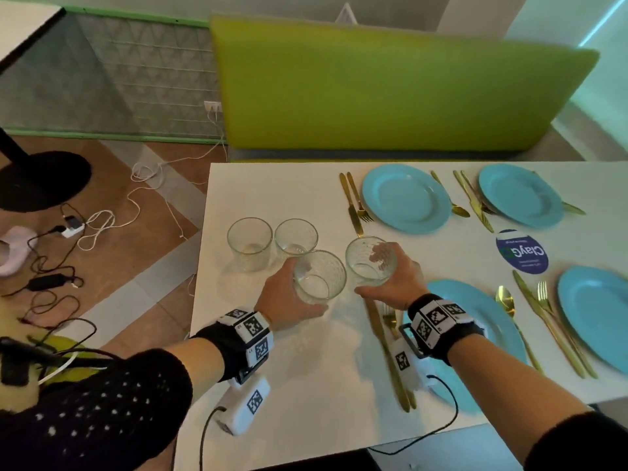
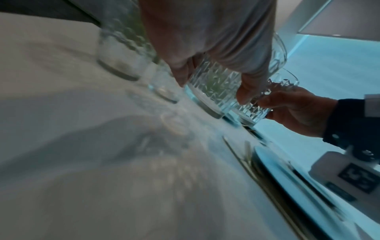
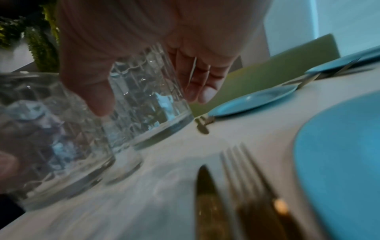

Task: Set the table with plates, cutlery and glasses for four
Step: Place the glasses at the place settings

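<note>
Each hand was wrapped around a glass: the left hand (image 1: 283, 295) curled round the near-left glass (image 1: 319, 277), thumb on the near side, and the right hand (image 1: 396, 278) curled round the right glass (image 1: 371, 261), fingers showing through the far wall. Both glasses stood upright, rims up, side by side and nearly touching at the left end of the white counter (image 1: 272, 185); whether their bases sat on the counter or just above it couldn't be told for sure. Two more glasses (image 1: 249, 243) (image 1: 295, 236) stood loose just behind, toward the bench (image 1: 390, 90). All four blue plates, with gold cutlery beside them, lay to the right of the hands: the near-left plate (image 1: 475, 321) partly under the right wrist, the far-left plate (image 1: 406, 198) beyond it, the far-right plate (image 1: 520, 195) and near-right plate (image 1: 594, 317) further along. So the glasses had to travel rightward. The right hand was nearer every setting; its glass was just beside the tip of the far knife (image 1: 353, 205). The left hand would likely have to follow, or cross over.
</note>
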Available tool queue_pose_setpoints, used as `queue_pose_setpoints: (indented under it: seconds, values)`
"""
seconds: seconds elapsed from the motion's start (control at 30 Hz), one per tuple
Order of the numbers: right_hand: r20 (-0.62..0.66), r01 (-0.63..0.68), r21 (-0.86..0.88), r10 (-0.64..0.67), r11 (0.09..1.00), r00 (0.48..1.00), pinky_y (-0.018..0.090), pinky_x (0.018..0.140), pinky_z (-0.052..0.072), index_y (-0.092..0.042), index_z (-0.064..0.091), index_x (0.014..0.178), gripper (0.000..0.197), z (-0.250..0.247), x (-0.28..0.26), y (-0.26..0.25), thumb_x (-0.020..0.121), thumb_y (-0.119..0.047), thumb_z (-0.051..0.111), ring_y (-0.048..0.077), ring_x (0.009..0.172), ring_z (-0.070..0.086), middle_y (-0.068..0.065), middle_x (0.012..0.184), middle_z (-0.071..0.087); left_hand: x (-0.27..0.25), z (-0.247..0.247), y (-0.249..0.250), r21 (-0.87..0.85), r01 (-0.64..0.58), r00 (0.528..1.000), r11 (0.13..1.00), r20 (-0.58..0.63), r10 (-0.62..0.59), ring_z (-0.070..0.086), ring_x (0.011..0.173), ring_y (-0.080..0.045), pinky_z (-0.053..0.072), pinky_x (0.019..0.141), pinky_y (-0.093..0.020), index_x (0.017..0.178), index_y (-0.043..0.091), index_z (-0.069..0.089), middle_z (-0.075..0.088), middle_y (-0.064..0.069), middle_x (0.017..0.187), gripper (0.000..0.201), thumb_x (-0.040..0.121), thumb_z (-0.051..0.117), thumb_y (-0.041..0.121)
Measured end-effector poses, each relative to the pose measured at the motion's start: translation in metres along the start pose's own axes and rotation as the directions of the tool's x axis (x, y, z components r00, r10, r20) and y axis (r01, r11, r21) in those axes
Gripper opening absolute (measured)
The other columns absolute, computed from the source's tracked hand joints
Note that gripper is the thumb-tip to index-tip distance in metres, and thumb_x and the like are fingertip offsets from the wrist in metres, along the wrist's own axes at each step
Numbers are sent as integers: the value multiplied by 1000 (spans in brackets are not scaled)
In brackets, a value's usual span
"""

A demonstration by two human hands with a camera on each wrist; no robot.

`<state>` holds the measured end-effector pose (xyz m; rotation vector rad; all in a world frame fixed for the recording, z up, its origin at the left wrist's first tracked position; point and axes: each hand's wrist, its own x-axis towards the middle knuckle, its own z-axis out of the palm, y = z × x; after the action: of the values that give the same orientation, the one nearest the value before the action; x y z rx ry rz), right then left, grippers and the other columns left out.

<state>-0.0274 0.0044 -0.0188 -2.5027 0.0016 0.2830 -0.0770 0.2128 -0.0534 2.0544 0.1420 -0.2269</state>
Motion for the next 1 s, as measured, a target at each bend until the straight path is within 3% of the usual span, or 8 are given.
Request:
queue_pose_setpoints:
  seconds: [0.13, 0.23, 0.37, 0.47, 0.7, 0.83, 1.0]
  values:
    - [-134, -51, 47, 57, 998, 989, 27, 94, 43, -16, 48, 122, 76, -48, 7, 23, 58, -26, 88, 21, 109, 58, 2, 115, 63, 26, 30, 46, -30, -72, 997, 997, 31, 73, 56, 113, -17, 41, 89, -21, 126, 16, 46, 57, 6, 117, 80, 59, 88, 22]
    - [-198, -93, 61, 103, 994, 975, 22, 88, 40, -16, 49, 120, 74, -79, 12, 45, 59, -26, 87, 20, 106, 59, 1, 112, 64, 45, 51, 81, -27, -109, 992, 994, 58, 110, 56, 115, -18, 43, 90, -22, 131, 18, 43, 58, -1, 126, 83, 60, 87, 24]
    - [-304, -193, 127, 224, 973, 926, 27, 90, 43, -16, 49, 118, 75, -127, 23, 93, 56, -27, 89, 20, 105, 59, 0, 109, 63, 77, 93, 138, -29, -182, 977, 983, 103, 184, 53, 120, -20, 39, 90, -20, 133, 14, 41, 55, -3, 132, 85, 62, 86, 25]
    - [-324, -268, 182, 315, 946, 892, 24, 89, 41, -15, 50, 120, 73, -160, 34, 131, 59, -24, 88, 16, 101, 56, 0, 108, 61, 102, 127, 177, -45, -207, 970, 977, 121, 211, 54, 118, -21, 39, 88, -20, 131, 11, 41, 55, -4, 130, 83, 62, 86, 24]
    - [-333, -449, 220, 499, 866, 800, 31, 94, 43, -17, 47, 125, 74, -233, 74, 227, 63, -30, 84, 28, 116, 53, 9, 124, 59, 160, 214, 245, -46, -174, 973, 984, 147, 179, 57, 115, -23, 42, 84, -22, 130, 14, 43, 59, -4, 126, 80, 64, 86, 27]
    - [-336, -536, 300, 614, 789, 715, 29, 88, 44, -16, 46, 126, 73, -261, 93, 279, 65, -33, 83, 28, 116, 54, 12, 125, 58, 191, 258, 263, -88, -110, 984, 990, 132, 121, 60, 114, -21, 51, 93, -32, 129, 20, 45, 62, 1, 125, 87, 55, 88, 35]
    - [-341, -590, 387, 704, 709, 622, 35, 95, 44, -15, 45, 128, 78, -278, 115, 331, 63, -36, 83, 30, 118, 53, 13, 128, 56, 214, 295, 274, -80, -70, 993, 994, 86, 77, 60, 114, -19, 50, 96, -32, 130, 18, 46, 62, 2, 124, 85, 57, 87, 35]
